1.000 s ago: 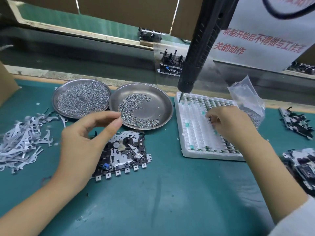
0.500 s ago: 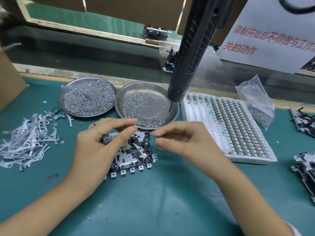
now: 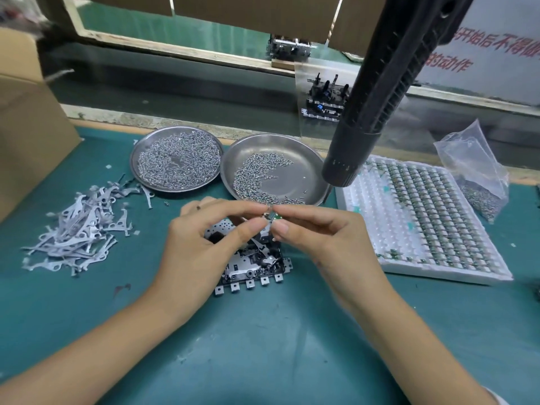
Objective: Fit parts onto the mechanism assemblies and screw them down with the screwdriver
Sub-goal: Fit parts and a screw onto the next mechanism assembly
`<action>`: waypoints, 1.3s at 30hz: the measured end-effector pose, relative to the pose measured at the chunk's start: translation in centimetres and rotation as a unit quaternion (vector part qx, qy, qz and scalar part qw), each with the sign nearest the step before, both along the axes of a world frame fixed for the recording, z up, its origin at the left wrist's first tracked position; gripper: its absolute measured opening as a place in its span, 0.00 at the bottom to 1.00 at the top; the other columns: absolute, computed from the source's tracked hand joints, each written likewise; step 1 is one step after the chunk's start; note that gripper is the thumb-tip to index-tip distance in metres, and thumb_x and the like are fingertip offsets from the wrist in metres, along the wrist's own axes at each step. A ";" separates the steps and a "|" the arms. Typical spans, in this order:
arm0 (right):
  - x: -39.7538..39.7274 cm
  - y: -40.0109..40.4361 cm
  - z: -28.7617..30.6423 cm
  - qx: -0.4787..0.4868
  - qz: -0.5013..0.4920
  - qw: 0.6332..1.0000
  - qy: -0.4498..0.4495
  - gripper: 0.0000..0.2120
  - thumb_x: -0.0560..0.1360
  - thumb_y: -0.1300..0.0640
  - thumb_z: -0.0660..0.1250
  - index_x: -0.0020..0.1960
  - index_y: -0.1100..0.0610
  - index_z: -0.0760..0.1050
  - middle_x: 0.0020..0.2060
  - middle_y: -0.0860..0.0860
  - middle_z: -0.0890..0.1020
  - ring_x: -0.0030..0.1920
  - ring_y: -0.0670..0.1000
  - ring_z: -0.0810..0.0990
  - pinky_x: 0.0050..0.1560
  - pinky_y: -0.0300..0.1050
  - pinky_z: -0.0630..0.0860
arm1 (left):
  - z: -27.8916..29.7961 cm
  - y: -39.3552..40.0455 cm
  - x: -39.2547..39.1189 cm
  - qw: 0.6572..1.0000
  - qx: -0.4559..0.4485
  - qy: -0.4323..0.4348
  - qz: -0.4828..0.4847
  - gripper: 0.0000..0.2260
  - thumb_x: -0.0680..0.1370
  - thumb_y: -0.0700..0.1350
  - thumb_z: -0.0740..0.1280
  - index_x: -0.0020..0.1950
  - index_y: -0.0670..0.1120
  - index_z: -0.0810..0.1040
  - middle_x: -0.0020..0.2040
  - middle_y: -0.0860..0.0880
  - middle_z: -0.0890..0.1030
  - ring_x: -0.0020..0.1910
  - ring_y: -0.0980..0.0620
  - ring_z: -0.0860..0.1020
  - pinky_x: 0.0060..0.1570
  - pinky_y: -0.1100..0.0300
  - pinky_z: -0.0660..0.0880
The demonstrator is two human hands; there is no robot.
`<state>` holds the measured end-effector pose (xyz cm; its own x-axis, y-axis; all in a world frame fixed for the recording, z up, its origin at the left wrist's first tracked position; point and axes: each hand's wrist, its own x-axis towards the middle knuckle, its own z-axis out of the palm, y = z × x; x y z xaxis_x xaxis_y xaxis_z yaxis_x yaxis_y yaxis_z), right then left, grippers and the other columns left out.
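My hands have closed the gap they had half a second ago: my right hand and my left hand now meet fingertip to fingertip above the mechanism assembly, both pinching one small metal part with a green edge. A second ago my right hand was away at the white parts tray, right of the assembly. The assembly lies flat on the green counter, partly under my left hand, and has not shifted. The hanging electric screwdriver is untouched, its tip over the right rim of the nearer screw dish, just behind the assembly. The fuller screw dish and the pile of metal levers lie to the assembly's left, as before.
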<state>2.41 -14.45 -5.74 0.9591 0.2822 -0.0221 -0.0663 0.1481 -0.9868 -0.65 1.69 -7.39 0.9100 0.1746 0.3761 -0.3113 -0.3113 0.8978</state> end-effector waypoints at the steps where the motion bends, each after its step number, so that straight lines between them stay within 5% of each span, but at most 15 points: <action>1: 0.0 0.0 -0.1 -0.001 0.000 1.000 -0.003 0.12 0.63 0.61 0.74 0.47 0.57 0.84 0.41 0.55 0.86 0.41 0.50 0.85 0.43 0.36 0.78 | 0.0 0.0 0.0 1.000 0.001 0.000 0.001 0.06 0.69 0.53 0.72 0.46 0.61 0.83 0.40 0.58 0.82 0.46 0.49 0.79 0.54 0.43 0.73; 10: 0.0 -0.1 -0.2 -0.020 0.007 0.999 -0.036 0.10 0.66 0.60 0.74 0.47 0.58 0.84 0.43 0.53 0.86 0.45 0.50 0.84 0.44 0.37 0.78 | -0.1 0.1 0.3 0.999 0.036 -0.019 -0.015 0.09 0.69 0.56 0.71 0.48 0.59 0.82 0.43 0.62 0.82 0.47 0.56 0.77 0.55 0.51 0.70; 17: -0.1 -0.1 -0.4 -0.023 0.020 0.998 -0.050 0.10 0.69 0.65 0.72 0.51 0.60 0.83 0.44 0.53 0.86 0.46 0.50 0.84 0.47 0.38 0.78 | 0.0 0.2 0.5 0.998 0.027 -0.041 -0.034 0.11 0.69 0.53 0.73 0.50 0.57 0.82 0.45 0.59 0.80 0.49 0.50 0.79 0.52 0.37 0.72; 28: -0.5 -0.2 -1.7 -0.120 0.020 0.974 -0.192 0.09 0.70 0.67 0.72 0.48 0.56 0.83 0.43 0.49 0.84 0.45 0.45 0.82 0.45 0.34 0.75 | 0.4 1.1 0.1 0.990 0.131 -0.024 -0.046 0.14 0.68 0.53 0.72 0.53 0.58 0.78 0.45 0.61 0.79 0.48 0.63 0.75 0.58 0.43 0.68; 34: -0.9 0.6 -3.2 -0.257 0.021 0.899 -0.354 0.07 0.69 0.60 0.73 0.47 0.55 0.84 0.43 0.45 0.83 0.46 0.49 0.77 0.51 0.37 0.72 | -0.3 3.8 -0.8 0.994 0.075 0.024 -0.072 0.13 0.68 0.52 0.73 0.52 0.57 0.80 0.46 0.61 0.80 0.48 0.61 0.77 0.53 0.69 0.70; 39: -1.1 1.3 -4.1 -0.302 0.027 0.839 -0.452 0.05 0.69 0.61 0.74 0.44 0.57 0.85 0.43 0.49 0.84 0.41 0.54 0.75 0.45 0.56 0.74 | -0.8 4.8 -1.4 0.999 0.037 0.034 -0.021 0.05 0.74 0.51 0.68 0.48 0.55 0.81 0.46 0.54 0.82 0.48 0.59 0.78 0.53 0.65 0.73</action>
